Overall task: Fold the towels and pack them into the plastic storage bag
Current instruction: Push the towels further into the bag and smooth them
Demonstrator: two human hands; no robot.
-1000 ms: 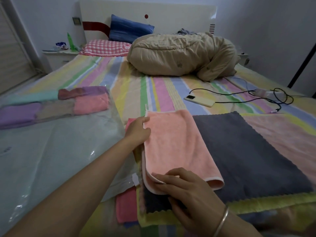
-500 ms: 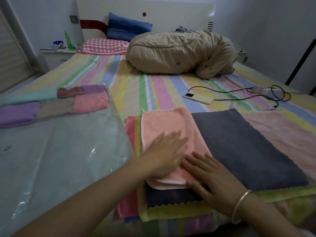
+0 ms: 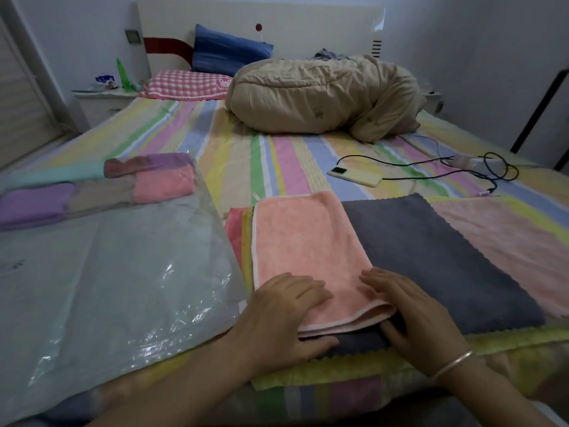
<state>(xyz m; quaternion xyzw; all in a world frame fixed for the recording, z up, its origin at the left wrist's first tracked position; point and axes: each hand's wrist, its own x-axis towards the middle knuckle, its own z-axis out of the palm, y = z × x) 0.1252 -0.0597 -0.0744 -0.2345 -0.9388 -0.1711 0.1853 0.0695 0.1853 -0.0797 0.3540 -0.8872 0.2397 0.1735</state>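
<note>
the pink towel (image 3: pixel 308 251) lies doubled over near the foot edge of the bed (image 3: pixel 277 155), on top of a spread grey towel (image 3: pixel 446 257). that one tops a stack: a yellow towel (image 3: pixel 338 375) shows under it along the near edge. folding on the stack likely keeps the next towel ready underneath.

both hands lie flat, fingers straight, gripping nothing. the left hand (image 3: pixel 286 318) presses the pink towel's near left corner. the right hand (image 3: pixel 415 315) presses its near right corner, resting partly on the grey towel. flat palms suit smoothing the fold and holding the layered edges in line. whether the right thumb is tucked under the edge i cannot tell.

the bag (image 3: pixel 107 288) lies flat just left of the stack, close enough that a finished towel could simply be slid across. folded towels (image 3: pixel 92 186) sit in rows at its far end, leaving the nearer part free for more. the pink towel looks wider than those, so i judge another fold is due before packing.

the quilt (image 3: pixel 323 94) is bunched toward the headboard and the phone (image 3: pixel 354 176) lies mid-bed, well apart from the work.
</note>
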